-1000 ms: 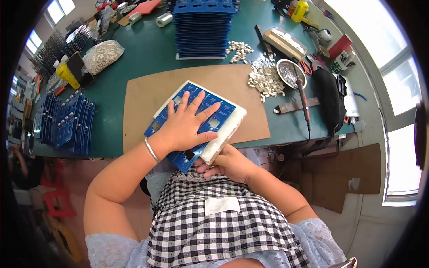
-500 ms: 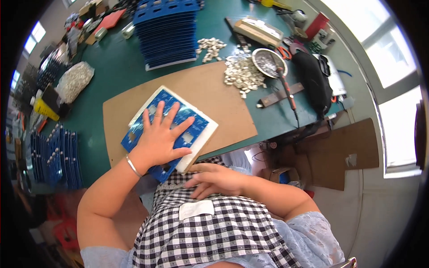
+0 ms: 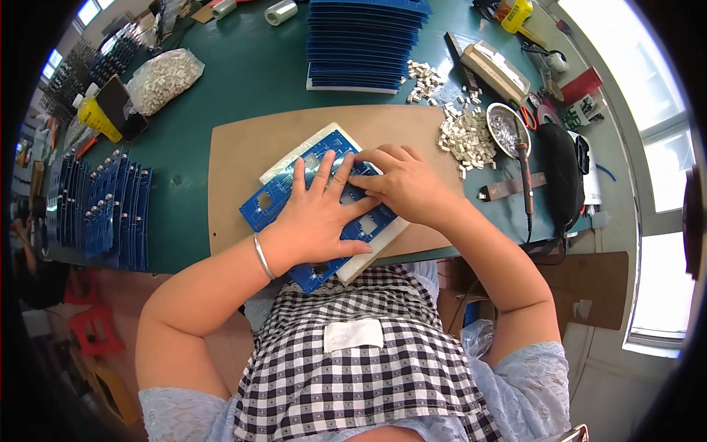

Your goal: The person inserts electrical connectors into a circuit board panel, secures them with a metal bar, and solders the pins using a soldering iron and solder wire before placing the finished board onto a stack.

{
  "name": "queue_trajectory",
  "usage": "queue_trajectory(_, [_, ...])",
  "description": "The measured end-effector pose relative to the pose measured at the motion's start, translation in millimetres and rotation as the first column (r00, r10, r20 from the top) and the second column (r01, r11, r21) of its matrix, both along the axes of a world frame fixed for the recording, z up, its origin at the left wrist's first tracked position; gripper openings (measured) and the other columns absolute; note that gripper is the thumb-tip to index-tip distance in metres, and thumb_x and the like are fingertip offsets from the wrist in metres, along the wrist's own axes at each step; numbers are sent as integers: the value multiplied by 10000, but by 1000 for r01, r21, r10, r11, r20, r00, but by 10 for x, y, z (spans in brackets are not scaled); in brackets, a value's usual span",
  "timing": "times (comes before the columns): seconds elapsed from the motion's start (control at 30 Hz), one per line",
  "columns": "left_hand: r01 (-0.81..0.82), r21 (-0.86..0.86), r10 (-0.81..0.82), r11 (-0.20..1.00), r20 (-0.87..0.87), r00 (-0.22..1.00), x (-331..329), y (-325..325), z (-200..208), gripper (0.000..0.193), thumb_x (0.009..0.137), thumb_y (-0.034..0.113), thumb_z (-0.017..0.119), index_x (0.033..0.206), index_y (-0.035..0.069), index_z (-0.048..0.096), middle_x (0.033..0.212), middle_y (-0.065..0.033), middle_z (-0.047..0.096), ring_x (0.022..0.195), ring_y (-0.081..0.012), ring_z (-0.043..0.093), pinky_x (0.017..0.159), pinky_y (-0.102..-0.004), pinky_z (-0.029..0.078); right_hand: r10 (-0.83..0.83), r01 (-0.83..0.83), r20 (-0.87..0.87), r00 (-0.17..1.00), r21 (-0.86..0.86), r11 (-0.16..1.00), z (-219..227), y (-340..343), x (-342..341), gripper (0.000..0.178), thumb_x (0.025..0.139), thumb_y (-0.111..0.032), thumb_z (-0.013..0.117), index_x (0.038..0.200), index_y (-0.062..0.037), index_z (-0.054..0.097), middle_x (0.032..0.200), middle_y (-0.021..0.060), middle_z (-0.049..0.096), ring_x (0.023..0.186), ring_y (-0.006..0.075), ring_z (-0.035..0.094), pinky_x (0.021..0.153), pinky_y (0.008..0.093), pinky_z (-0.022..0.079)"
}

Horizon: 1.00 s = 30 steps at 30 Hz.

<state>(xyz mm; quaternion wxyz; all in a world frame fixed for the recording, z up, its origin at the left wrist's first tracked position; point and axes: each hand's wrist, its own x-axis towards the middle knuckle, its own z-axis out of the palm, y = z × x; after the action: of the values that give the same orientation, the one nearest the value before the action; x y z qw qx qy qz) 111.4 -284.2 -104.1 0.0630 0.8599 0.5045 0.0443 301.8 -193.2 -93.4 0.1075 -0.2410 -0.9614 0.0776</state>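
A blue circuit board (image 3: pixel 281 190) with square cut-outs lies at a slant on a white pad (image 3: pixel 379 245), which rests on a brown sheet (image 3: pixel 239 158). My left hand (image 3: pixel 317 217), with a silver bangle on its wrist, is spread flat over the middle of the circuit board. At the board's upper right edge is my right hand (image 3: pixel 405 184), its fingers bent and drawn together close to the left fingertips. Whatever those right fingers may hold is hidden beneath them.
Small metal parts (image 3: pixel 468 140) lie heaped right of the sheet, near a bowl (image 3: pixel 508 129) and a soldering iron (image 3: pixel 526 180). Behind stands a stack of blue boards (image 3: pixel 361 44). At left are populated boards (image 3: pixel 103 210) and a bag of parts (image 3: pixel 166 79).
My right hand has risen from beside the apron onto the circuit board's upper right edge. My left hand stays spread on the board. The whole view has shifted.
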Motion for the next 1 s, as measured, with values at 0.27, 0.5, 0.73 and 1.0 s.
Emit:
queue_trajectory(0.27, [65, -27, -60, 998, 167, 984, -65, 35, 86, 632, 779, 568, 642, 1314, 240, 567, 1503, -224, 220, 1418, -433, 105, 1102, -643, 89, -53, 52, 79, 995, 14, 999, 52, -31, -21, 287, 814, -304, 618, 1077, -254, 721, 1198, -4, 587, 1191, 225, 508, 1068, 496, 317])
queue_trajectory(0.5, [15, 89, -52, 996, 424, 904, -290, 48, 10, 266, 706, 212, 739, 882, 36, 644, 1000, -119, 563, 1006, -326, 549, 1043, -514, 366, -67, 67, 72, 995, 8, 998, 25, -70, -51, 267, 861, -234, 577, 1090, -240, 715, 1256, 17, 572, 1186, 218, 519, 1038, 430, 360])
queue_trajectory(0.73, [55, 126, -96, 991, 348, 933, -263, 33, 78, 268, 688, 212, 745, 860, 25, 658, 957, -113, 595, 987, -315, 578, 1022, -540, 380, -242, 230, 57, 969, 156, 961, -2, -129, 754, 450, 822, -156, 553, 1270, -179, 588, 1279, 29, 565, 1208, 214, 488, 978, 370, 382])
queue_trajectory(1.0, [66, 186, -123, 980, 316, 941, -258, 8, 63, 279, 686, 201, 748, 893, 33, 664, 983, -112, 612, 1052, -316, 577, 1008, -519, 403, -598, 231, 359, 717, 686, 690, -7, -63, 1889, 223, 789, -155, 553, 1006, -148, 602, 883, -49, 536, 973, 136, 495, 887, 331, 340])
